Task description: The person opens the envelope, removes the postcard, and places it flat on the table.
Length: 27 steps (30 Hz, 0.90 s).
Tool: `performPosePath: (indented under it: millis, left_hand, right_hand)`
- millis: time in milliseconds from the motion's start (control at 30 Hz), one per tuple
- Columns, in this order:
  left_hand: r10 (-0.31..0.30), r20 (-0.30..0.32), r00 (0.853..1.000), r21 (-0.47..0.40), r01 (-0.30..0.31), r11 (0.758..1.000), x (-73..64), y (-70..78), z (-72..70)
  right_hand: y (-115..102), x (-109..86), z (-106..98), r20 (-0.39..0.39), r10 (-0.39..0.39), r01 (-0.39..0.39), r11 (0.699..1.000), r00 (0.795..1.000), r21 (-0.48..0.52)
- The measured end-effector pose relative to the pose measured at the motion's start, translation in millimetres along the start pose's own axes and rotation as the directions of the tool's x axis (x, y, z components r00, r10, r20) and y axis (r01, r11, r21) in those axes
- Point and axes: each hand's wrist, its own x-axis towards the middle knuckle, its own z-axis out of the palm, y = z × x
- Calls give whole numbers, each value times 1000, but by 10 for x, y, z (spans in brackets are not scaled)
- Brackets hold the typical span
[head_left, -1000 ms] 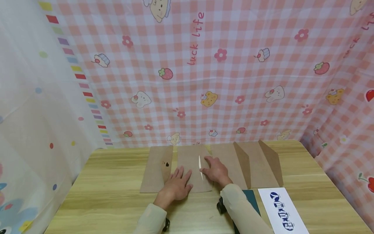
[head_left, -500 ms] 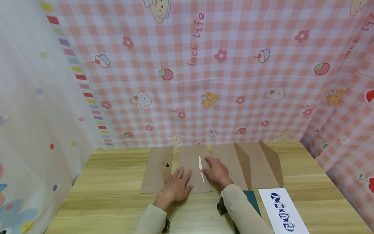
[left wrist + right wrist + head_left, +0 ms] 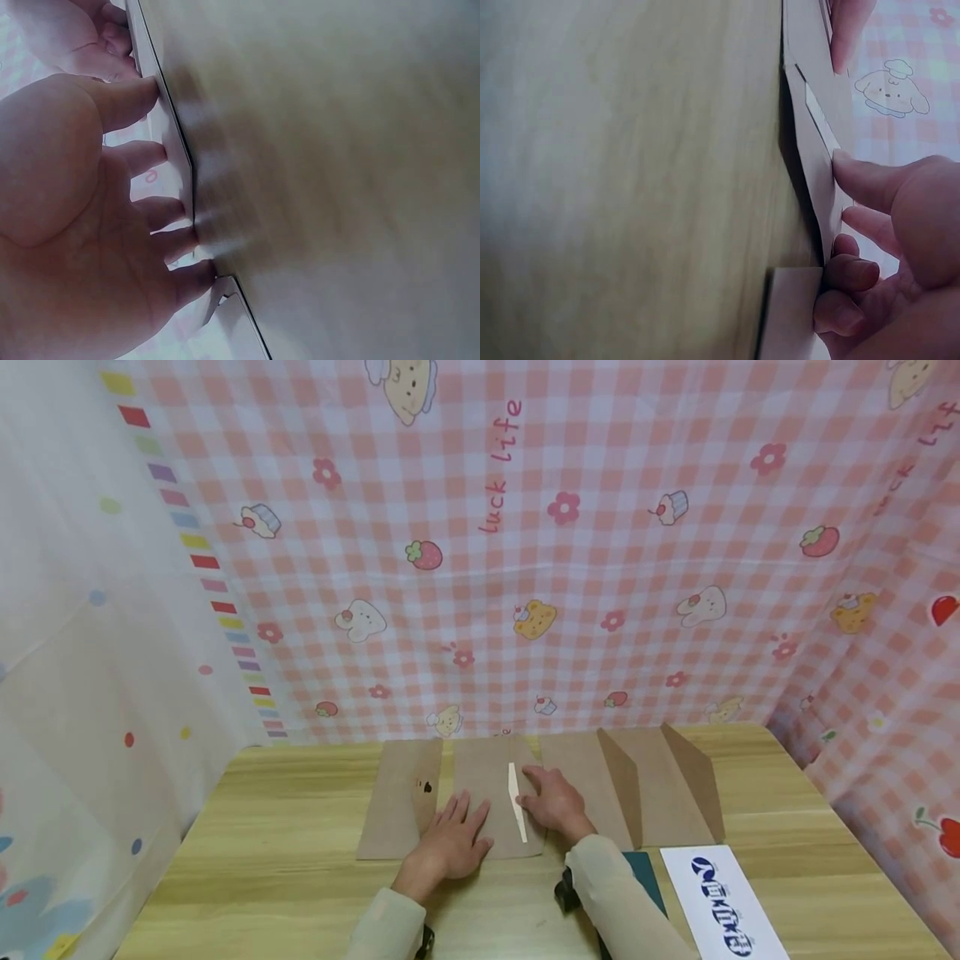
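A brown kraft paper envelope point(image 3: 483, 781) lies flat mid-table, its flap to the right. A narrow white strip point(image 3: 513, 789) runs along the flap. My left hand point(image 3: 448, 845) rests palm down on the envelope's near left part, fingers straight and spread. My right hand point(image 3: 557, 800) holds the flap, thumb point(image 3: 855, 176) and forefinger beside the white strip and the other fingers curled at the flap's outer edge. The flap point(image 3: 810, 161) stands slightly raised in the right wrist view. How far the curled fingers reach under it is hidden.
To the left lies another brown envelope point(image 3: 390, 802) with a small dark print on its flap. Two more point(image 3: 573, 777) point(image 3: 648, 785) lie to the right, flaps lifted. Nearer are a white printed card point(image 3: 720, 902) and a dark green item point(image 3: 647, 877), partly under the right sleeve.
The white strip shows wider and longer than before, reaching further toward the near edge. Both hands keep almost the same place. The head view has tilted slightly.
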Motion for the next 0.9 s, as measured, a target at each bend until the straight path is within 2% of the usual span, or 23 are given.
performPosePath:
  millis: [267,900]
  left_hand:
    - [1,4,1000,0,-1,1000,-15,15,-16]
    - [3,11,1000,-5,-3,1000,-19,25,-38]
  right_hand:
    - [20,12,15,26,20,-20,1000,999,-11]
    - [27,25,31,16,45,-45,999,999,-9]
